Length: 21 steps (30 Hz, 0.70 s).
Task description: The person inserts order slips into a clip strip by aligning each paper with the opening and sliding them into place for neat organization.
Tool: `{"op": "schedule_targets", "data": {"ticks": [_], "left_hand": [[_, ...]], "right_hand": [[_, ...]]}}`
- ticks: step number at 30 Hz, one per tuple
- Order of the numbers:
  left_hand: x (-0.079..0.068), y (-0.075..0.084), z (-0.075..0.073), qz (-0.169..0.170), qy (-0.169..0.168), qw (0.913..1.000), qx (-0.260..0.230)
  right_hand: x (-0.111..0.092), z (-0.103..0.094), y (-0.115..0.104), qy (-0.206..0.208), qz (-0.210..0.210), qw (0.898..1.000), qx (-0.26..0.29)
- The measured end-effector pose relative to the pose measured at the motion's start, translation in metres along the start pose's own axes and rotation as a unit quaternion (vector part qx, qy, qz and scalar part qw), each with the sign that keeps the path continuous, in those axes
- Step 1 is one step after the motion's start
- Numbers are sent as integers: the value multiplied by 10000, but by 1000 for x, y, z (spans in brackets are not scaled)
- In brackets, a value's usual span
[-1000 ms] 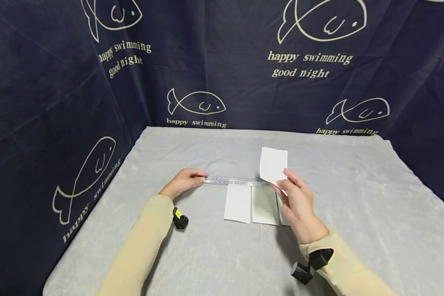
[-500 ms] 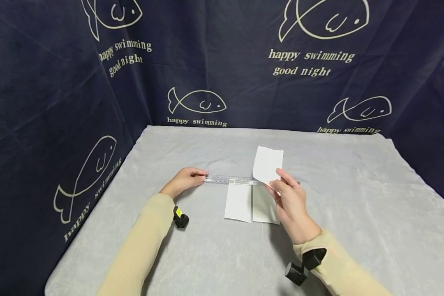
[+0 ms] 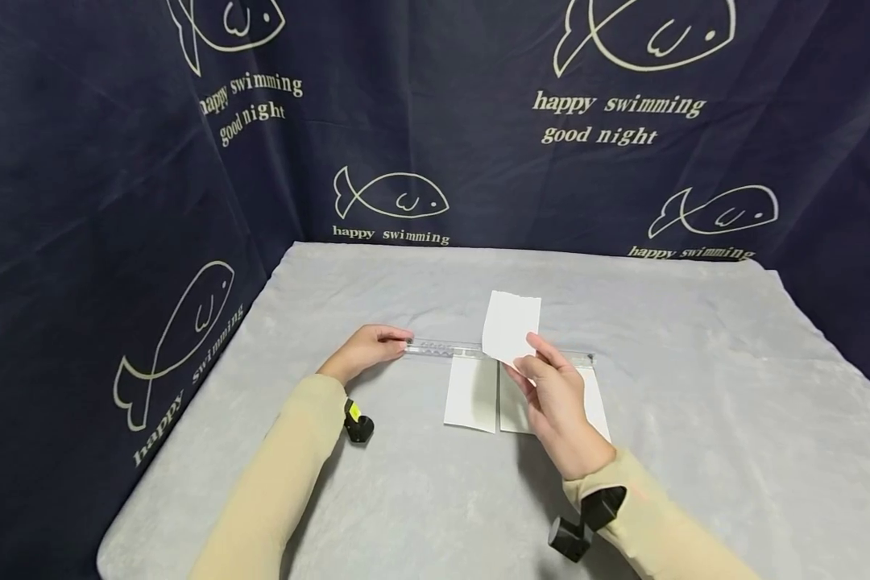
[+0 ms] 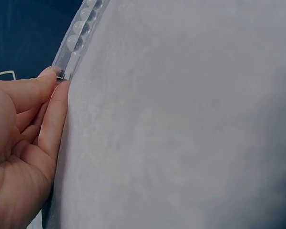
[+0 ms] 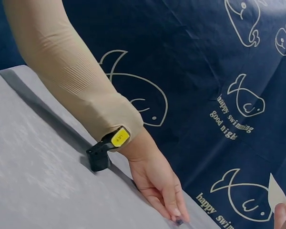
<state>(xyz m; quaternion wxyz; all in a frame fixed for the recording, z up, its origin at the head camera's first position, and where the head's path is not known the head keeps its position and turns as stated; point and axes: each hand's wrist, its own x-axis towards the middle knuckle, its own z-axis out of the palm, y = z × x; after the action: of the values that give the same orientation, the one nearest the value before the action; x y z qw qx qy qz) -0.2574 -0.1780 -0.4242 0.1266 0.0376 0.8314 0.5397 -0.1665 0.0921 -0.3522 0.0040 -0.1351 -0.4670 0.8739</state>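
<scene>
A clear plastic strip (image 3: 438, 349), ruler-like, with round shapes along it, lies across the table. My left hand (image 3: 366, 352) pinches its left end between thumb and fingers; the left wrist view shows the fingertips (image 4: 62, 90) on that end. Below the strip, white paper pieces sit side by side: a left one (image 3: 471, 395), a middle one (image 3: 513, 407) partly behind my right hand, and a right one (image 3: 596, 403). My right hand (image 3: 558, 403) holds up a small white sheet (image 3: 511, 326) with an uneven top edge, covering part of the strip in the head view.
A grey cloth (image 3: 406, 499) covers the table. Dark blue curtains (image 3: 493, 185) with fish drawings and lettering hang behind and at the sides. Black wrist cameras sit on the left sleeve (image 3: 283, 459) and the right sleeve (image 3: 652, 515).
My right hand has moved left with the sheet, uncovering the strip's right end and the right paper piece. The left hand keeps its grip on the left end.
</scene>
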Motion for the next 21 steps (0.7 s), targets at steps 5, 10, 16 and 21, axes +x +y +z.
{"op": "schedule_targets", "data": {"ticks": [5, 10, 16, 21], "left_hand": [[2, 1, 1, 17, 55, 10000, 34], [4, 1, 1, -29, -48, 9999, -100], [2, -3, 0, -29, -220, 9977, -639], [3, -2, 1, -45, -314, 9930, -1141]], "right_hand": [[-1, 3, 4, 0, -24, 10000, -39], [-3, 7, 9, -29, -47, 9999, -96], [-5, 12, 17, -66, -25, 9999, -148], [-6, 19, 23, -96, -25, 9998, -147]]}}
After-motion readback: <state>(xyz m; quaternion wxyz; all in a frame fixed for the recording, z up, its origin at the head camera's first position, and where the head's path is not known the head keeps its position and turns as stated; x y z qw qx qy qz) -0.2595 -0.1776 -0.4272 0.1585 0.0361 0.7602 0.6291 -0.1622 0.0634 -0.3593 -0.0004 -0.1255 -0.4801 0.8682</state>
